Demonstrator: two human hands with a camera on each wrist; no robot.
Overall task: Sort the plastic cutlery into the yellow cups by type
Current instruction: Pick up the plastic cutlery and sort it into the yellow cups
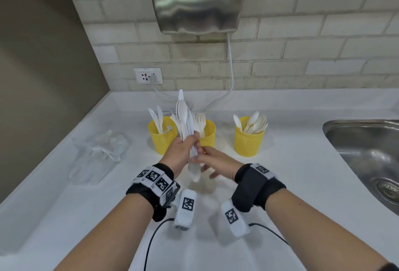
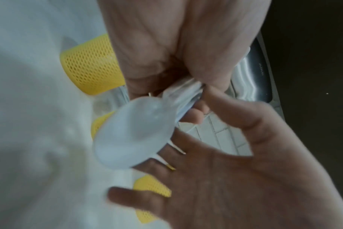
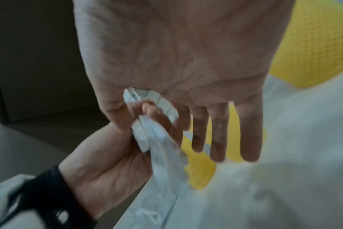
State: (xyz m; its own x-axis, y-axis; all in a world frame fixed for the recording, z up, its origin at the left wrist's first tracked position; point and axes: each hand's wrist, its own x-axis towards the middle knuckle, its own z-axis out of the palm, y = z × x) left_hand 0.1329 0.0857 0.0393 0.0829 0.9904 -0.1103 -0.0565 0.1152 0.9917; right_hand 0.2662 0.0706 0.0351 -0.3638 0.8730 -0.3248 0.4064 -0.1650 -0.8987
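Note:
Three yellow mesh cups stand in a row on the white counter (image 1: 291, 184): the left cup (image 1: 162, 139) holds knives, the middle cup (image 1: 209, 135) forks, the right cup (image 1: 249, 141) spoons. My left hand (image 1: 185, 144) grips a mixed bundle of white plastic cutlery (image 1: 184, 115) upright, in front of the left and middle cups. One white spoon (image 1: 193, 172) hangs bowl-down below that fist, its bowl (image 2: 135, 131) large in the left wrist view. My right hand (image 1: 205, 158) pinches this spoon with thumb and index finger, its other fingers (image 3: 217, 139) straight.
A crumpled clear plastic bag (image 1: 101, 152) lies on the counter to the left. A steel sink (image 1: 367, 158) is set in at the right. A hand dryer (image 1: 197, 0) hangs on the brick wall, its cord running to a socket (image 1: 148, 75) behind the cups.

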